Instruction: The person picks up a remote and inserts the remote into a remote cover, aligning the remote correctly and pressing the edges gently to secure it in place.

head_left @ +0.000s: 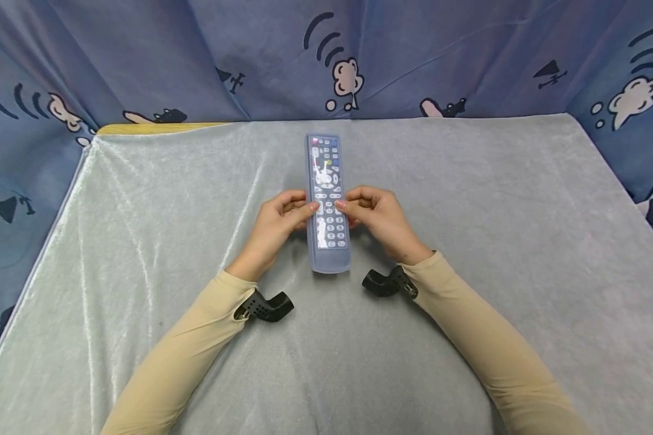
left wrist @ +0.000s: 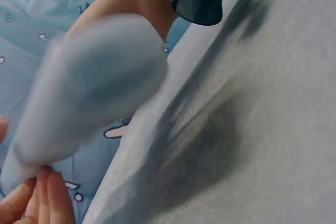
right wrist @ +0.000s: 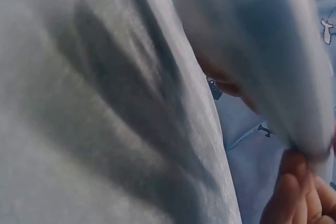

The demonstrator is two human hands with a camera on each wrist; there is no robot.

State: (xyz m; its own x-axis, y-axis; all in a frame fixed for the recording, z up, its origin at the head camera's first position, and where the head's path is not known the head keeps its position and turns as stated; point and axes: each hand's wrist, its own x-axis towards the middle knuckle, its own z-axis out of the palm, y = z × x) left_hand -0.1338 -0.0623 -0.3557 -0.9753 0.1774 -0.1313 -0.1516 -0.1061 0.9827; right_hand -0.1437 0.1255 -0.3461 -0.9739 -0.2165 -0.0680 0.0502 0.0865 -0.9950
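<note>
A long remote control point(head_left: 329, 232) in a translucent bluish sleeve stands nearly lengthwise before me in the head view. My left hand point(head_left: 283, 220) grips its left edge, thumb on the face and fingers underneath. On the opposite edge my right hand point(head_left: 378, 217) pinches it the same way, at about the same height. Both wrist views show the remote's pale underside, blurred, held above the cloth with a shadow below. Left fingertips point(left wrist: 55, 195) press its edge in the left wrist view; right fingertips point(right wrist: 294, 174) do likewise in the right wrist view.
A grey velvety cloth point(head_left: 500, 229) covers the table. Behind and at both sides hangs a blue patterned curtain point(head_left: 435, 48). A yellow edge point(head_left: 163, 128) shows at the back left. Black wrist mounts point(head_left: 274, 307) stick out from both beige sleeves point(head_left: 190, 350).
</note>
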